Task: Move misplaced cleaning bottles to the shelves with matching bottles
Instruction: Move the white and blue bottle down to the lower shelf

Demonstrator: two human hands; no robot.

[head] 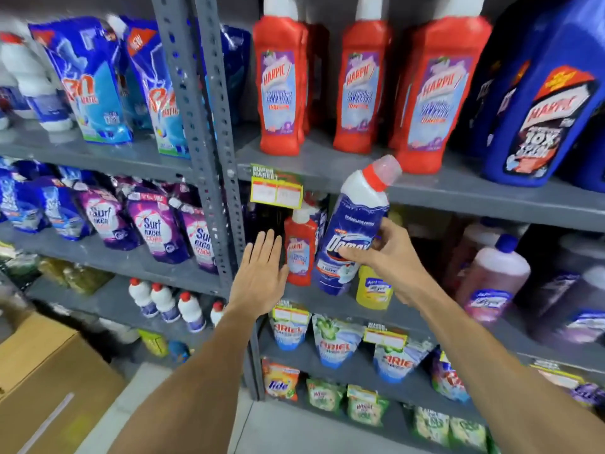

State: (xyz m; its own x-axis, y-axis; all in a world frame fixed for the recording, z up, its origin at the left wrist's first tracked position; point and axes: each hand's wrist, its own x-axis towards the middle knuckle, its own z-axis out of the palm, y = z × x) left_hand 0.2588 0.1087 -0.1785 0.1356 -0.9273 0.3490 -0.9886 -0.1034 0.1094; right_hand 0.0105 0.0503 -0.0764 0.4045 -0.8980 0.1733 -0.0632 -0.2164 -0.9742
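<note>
My right hand (381,249) grips a blue and white Domex bottle (352,227) with a red collar, tilted to the right in front of the middle right shelf (409,314). My left hand (262,273) is flat and open beside a small red Harpic bottle (299,249) standing on that shelf, the fingers close to its left side. Three large red Harpic bottles (355,86) stand on the shelf above. Small white bottles with red caps (165,301) and blue labels, similar to the one I hold, stand on a lower left shelf.
A yellow bottle (375,288) and pink bottles (491,280) share the middle shelf. Big blue Harpic jugs (540,103) fill the upper right. Detergent pouches (157,231) line the left shelves and Ariel packs (334,345) sit below. A cardboard box (42,381) stands at the lower left.
</note>
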